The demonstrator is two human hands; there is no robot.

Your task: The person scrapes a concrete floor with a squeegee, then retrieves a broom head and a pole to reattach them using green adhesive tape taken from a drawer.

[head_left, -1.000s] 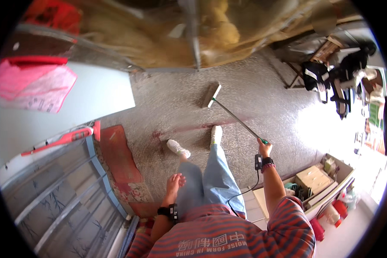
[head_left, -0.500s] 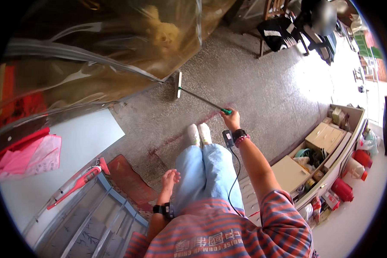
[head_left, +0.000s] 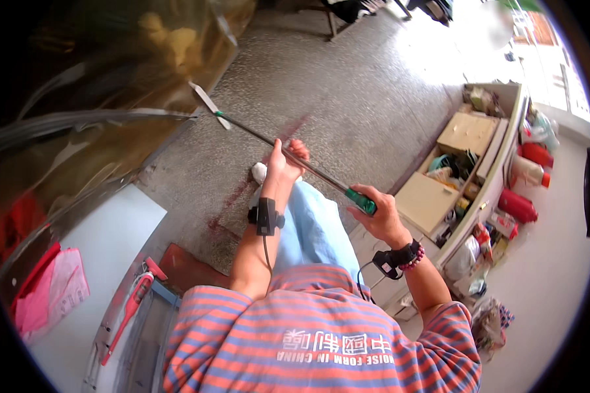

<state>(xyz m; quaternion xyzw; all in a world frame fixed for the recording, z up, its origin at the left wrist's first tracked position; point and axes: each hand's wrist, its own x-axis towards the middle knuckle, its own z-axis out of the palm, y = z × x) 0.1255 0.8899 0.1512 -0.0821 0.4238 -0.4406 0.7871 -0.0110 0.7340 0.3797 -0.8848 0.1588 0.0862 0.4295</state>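
Gripping the broom (head_left: 248,130) was two-handed: the right hand (head_left: 385,217) wrapped round its green grip (head_left: 361,201), the end farther from the plastic curtain (head_left: 137,82); the left hand (head_left: 286,164) curled about the shaft (head_left: 324,175) nearer the curtain, tightness indeterminable. This spacing probably provided leverage and steering. The head (head_left: 209,105) overlapped the curtain's edge in view; floor contact could not be told

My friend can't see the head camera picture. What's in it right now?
A person's right hand grips the green end of a pole with a flat white head; the left hand is at the pole's middle. The head is near a see-through brown sheet, over a speckled floor. A pink cloth lies at left, an open box at right.
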